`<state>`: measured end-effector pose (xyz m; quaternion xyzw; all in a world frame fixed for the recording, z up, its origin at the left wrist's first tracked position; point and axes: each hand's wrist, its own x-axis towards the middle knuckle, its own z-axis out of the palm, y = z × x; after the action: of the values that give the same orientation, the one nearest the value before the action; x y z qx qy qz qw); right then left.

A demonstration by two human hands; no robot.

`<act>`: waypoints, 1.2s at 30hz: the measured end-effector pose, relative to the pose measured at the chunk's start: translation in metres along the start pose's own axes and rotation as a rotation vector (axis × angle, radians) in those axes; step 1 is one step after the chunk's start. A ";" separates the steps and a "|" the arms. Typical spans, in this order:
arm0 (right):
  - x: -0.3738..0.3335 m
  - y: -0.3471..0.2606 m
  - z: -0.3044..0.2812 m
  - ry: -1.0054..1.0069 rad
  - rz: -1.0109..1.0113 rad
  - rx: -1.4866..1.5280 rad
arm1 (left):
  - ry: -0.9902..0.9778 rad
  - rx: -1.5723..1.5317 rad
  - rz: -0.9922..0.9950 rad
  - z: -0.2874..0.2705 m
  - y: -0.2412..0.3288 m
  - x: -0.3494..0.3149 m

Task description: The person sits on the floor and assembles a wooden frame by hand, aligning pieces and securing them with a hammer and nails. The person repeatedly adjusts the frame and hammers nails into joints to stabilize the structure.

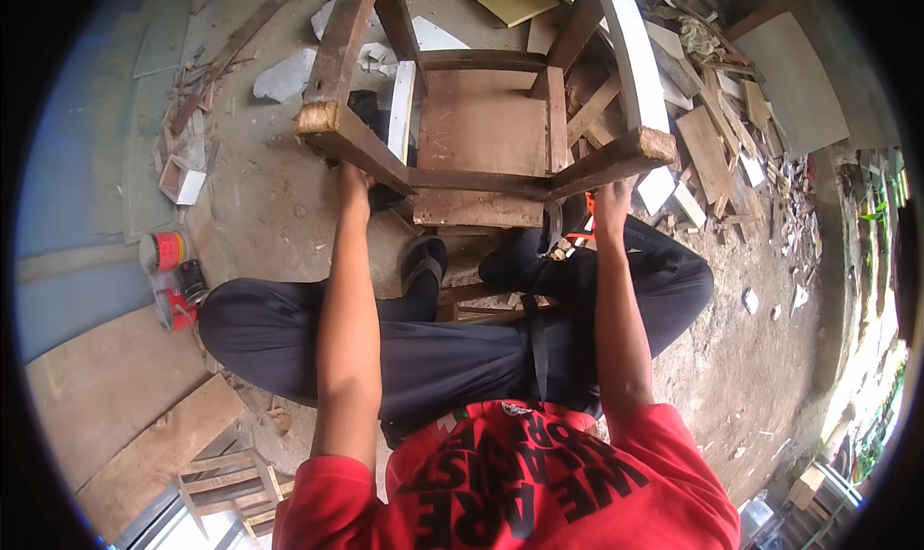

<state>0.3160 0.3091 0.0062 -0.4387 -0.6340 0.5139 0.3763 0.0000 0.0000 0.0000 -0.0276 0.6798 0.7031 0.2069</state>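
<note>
My left hand [353, 181] is clamped on the wooden chair frame [481, 117] at 10 o'clock, my right hand [610, 199] clamped at 2; red cans [171, 279] at 9.

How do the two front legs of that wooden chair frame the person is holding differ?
The left leg is dark bare wood with a rough, pale, splintered end; the right leg is mostly pale and whitish on its face, with a cleaner end. The left hand grips under the left corner, the right hand under the right. Both legs point away from the person and join the same crossbar.
</note>
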 end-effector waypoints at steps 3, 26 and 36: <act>-0.027 0.043 -0.013 -0.067 0.109 -0.201 | 0.086 0.380 -0.133 -0.034 -0.065 -0.027; -0.082 -0.136 0.059 0.043 -0.279 0.177 | -0.539 0.252 0.191 0.041 0.096 -0.053; 0.027 -0.189 0.048 -0.205 -0.291 0.215 | -0.099 -0.632 -0.161 0.081 0.090 -0.164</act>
<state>0.2306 0.3028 0.1832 -0.2452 -0.6673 0.5607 0.4246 0.1399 0.0373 0.1432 -0.1098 0.4126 0.8612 0.2758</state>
